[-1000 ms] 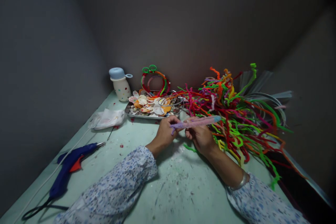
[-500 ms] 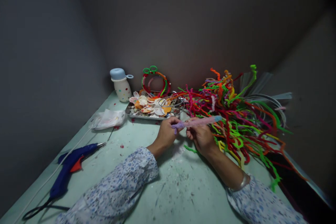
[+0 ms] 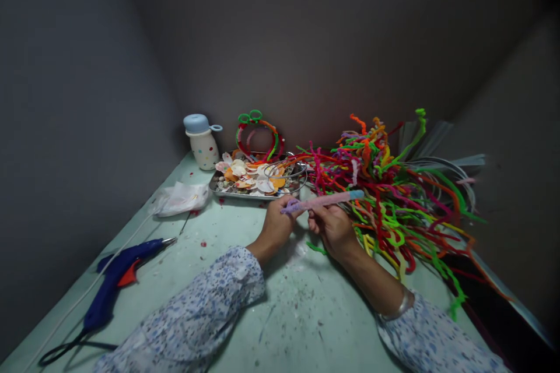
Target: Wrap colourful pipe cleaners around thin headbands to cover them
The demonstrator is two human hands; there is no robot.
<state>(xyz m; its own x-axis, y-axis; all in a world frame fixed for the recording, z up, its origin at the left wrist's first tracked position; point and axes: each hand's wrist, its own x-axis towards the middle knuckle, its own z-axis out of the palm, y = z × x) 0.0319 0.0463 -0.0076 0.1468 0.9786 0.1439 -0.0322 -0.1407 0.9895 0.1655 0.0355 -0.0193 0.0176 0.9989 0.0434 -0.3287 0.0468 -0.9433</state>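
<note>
Between my hands is a fuzzy pipe-cleaner-wrapped strip (image 3: 330, 200), purple at its left end, pink along the middle and blue at the right tip. My left hand (image 3: 279, 222) is closed on the purple end, where a small purple loop stands out. Thumb and fingers of my right hand (image 3: 333, 230) pinch the strip from below near the middle. The blue tip reaches over the large tangle of coloured pipe cleaners (image 3: 385, 186) on the right. A short green pipe cleaner (image 3: 315, 248) lies on the table just below my right hand.
A metal tray (image 3: 245, 196) of cut flower shapes stands behind my hands, with pipe-cleaner-wrapped headbands (image 3: 276, 139) at its back. A bottle (image 3: 203, 148), a plastic bag (image 3: 181, 199) and a blue glue gun (image 3: 109, 288) with its cord are on the left. Dark walls enclose the table.
The strip has swung slightly, its blue tip shifting a little left and up. The purple end has turned in my left fingers, from a hanging tail to a loop.
</note>
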